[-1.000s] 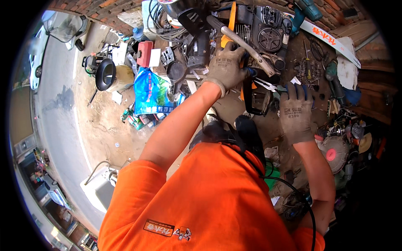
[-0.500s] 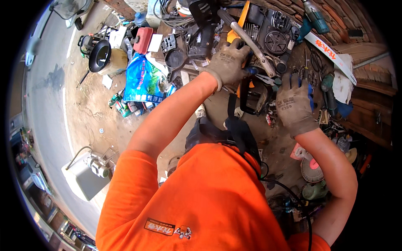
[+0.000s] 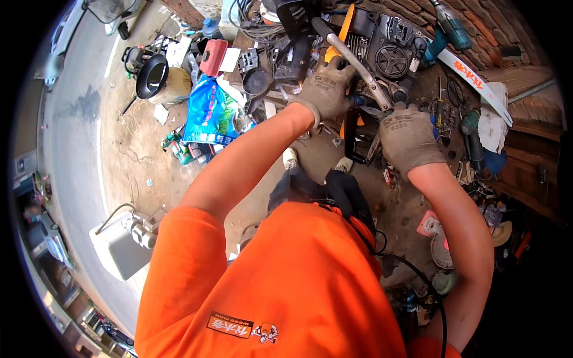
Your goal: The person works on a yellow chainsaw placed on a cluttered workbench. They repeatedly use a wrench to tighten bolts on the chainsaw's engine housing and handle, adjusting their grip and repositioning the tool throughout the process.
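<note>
My left hand point(image 3: 328, 89), in a grey-brown work glove, is closed around a blue-handled metal tool point(image 3: 371, 111) that looks like pliers. Its jaws point toward my right hand point(image 3: 409, 136), gloved alike, with fingers curled at the tool's tip; what they grip is hidden. Just beyond both hands lies a bent metal tube handle point(image 3: 358, 59) with a dark grip. Behind it are an orange plastic part point(image 3: 346, 30) and a dark engine point(image 3: 392, 59) with a round flywheel. Below the hands a black loop-shaped frame point(image 3: 353, 143) shows.
At the right lie a white guide bar point(image 3: 477, 83), a power drill point(image 3: 450, 27) and a green power tool point(image 3: 470, 134). On the left are a blue bag point(image 3: 206, 113), a red box point(image 3: 213, 56) and a black pan point(image 3: 153, 77) on a bucket point(image 3: 178, 86). A brick wall point(image 3: 483, 27) borders the back right.
My right hand has moved left toward the tool, and its fingers have curled from a more stretched pose. My left hand stays in nearly the same place; the view has shifted slightly.
</note>
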`<act>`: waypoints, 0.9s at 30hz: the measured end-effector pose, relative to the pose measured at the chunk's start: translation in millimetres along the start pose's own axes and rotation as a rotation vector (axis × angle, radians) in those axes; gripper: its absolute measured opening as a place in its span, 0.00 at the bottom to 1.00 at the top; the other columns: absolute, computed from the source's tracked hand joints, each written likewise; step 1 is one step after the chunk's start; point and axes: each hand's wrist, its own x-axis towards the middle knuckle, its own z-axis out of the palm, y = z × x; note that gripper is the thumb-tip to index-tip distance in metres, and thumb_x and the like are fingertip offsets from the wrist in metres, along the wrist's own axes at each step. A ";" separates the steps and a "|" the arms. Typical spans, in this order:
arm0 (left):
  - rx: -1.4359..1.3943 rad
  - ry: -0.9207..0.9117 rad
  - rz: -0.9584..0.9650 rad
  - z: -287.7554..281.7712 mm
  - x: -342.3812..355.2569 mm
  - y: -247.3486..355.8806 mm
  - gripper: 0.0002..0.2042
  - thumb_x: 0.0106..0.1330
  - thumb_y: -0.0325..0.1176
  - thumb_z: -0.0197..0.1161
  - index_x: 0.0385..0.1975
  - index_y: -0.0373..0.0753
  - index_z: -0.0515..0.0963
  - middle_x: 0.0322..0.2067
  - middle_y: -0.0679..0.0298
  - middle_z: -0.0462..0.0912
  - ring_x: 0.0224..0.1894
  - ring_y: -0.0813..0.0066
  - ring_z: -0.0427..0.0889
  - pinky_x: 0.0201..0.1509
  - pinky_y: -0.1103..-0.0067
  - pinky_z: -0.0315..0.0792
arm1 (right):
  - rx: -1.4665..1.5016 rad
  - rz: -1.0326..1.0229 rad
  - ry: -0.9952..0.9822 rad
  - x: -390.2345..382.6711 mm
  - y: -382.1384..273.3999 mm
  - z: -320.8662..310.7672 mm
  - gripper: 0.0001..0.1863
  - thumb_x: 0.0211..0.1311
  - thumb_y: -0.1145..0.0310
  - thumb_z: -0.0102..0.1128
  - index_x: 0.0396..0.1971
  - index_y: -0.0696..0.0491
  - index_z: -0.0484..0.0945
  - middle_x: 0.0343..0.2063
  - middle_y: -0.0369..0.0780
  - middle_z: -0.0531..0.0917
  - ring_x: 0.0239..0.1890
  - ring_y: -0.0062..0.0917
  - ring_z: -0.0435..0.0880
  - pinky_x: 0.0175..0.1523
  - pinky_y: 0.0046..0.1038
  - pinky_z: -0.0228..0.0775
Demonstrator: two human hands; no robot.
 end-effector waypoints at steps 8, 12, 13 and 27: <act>-0.048 -0.058 0.007 -9.8 3.1 3.5 0.30 0.52 0.45 0.77 0.56 0.44 0.78 0.56 0.48 0.75 0.56 0.45 0.79 0.59 0.58 0.77 | -0.141 -0.006 0.233 -17.9 18.8 23.4 0.14 0.63 0.67 0.55 0.41 0.55 0.87 0.51 0.44 0.79 0.59 0.37 0.73 0.67 0.44 0.59; -0.011 -0.008 0.019 -3.4 1.9 1.5 0.31 0.52 0.46 0.77 0.57 0.44 0.78 0.55 0.49 0.75 0.56 0.44 0.80 0.59 0.58 0.76 | -0.156 -0.031 0.290 -14.4 21.5 22.1 0.15 0.63 0.69 0.54 0.43 0.56 0.86 0.55 0.42 0.78 0.61 0.37 0.72 0.70 0.46 0.56; -0.006 -0.008 0.006 -2.0 0.9 1.4 0.31 0.52 0.46 0.77 0.57 0.44 0.78 0.55 0.49 0.75 0.56 0.44 0.79 0.59 0.58 0.76 | -0.176 -0.046 0.254 -13.6 21.7 19.2 0.15 0.63 0.68 0.54 0.44 0.56 0.86 0.56 0.42 0.78 0.61 0.37 0.72 0.70 0.46 0.56; -0.054 0.009 -0.029 5.1 -7.1 -3.2 0.31 0.52 0.39 0.72 0.60 0.45 0.76 0.61 0.50 0.72 0.61 0.45 0.75 0.66 0.60 0.72 | -0.715 -0.315 0.034 13.5 -7.8 -26.1 0.24 0.66 0.68 0.51 0.58 0.64 0.77 0.57 0.46 0.76 0.62 0.37 0.70 0.67 0.47 0.57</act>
